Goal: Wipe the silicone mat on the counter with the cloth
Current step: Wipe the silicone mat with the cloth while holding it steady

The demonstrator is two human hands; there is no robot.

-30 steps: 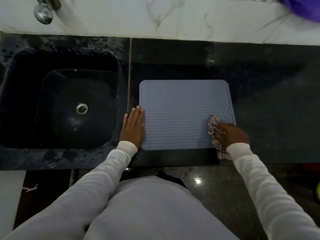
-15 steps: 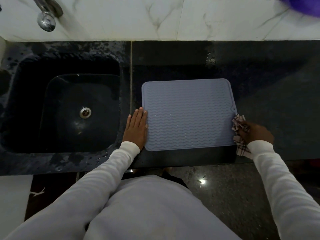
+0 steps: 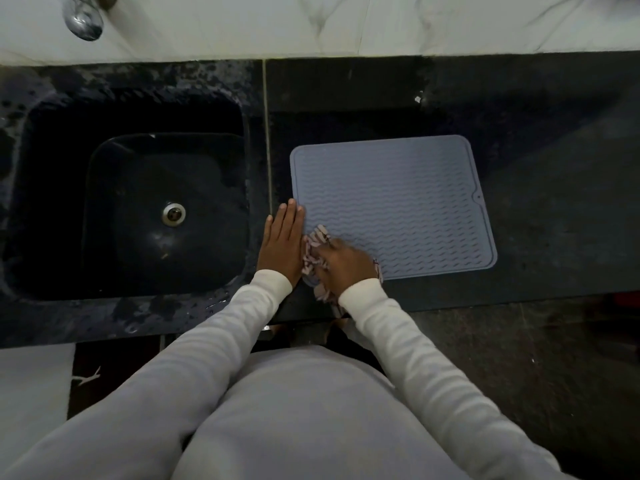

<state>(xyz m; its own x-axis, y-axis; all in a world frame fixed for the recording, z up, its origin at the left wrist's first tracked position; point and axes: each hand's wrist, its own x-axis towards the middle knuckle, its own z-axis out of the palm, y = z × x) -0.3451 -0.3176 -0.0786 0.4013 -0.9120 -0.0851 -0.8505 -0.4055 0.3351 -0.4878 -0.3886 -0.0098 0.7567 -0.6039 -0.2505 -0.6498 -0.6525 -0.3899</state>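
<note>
Your right hand [image 3: 341, 263] grips the bunched checked cloth [image 3: 313, 252] at the near-left corner of the grey-blue ridged silicone mat [image 3: 394, 206].

The mat lies flat on the black stone tabletop [image 3: 554, 209], just right of the dark sink [image 3: 138, 202]. Your left hand [image 3: 281, 242] rests flat with straight fingers at the mat's left edge, its fingertips overlapping the rim, touching the cloth beside it. Part of the cloth trails off the mat's near edge towards the tabletop's front. A chrome tap [image 3: 85, 15] hangs above the sink against the white marble wall [image 3: 346, 22].
</note>
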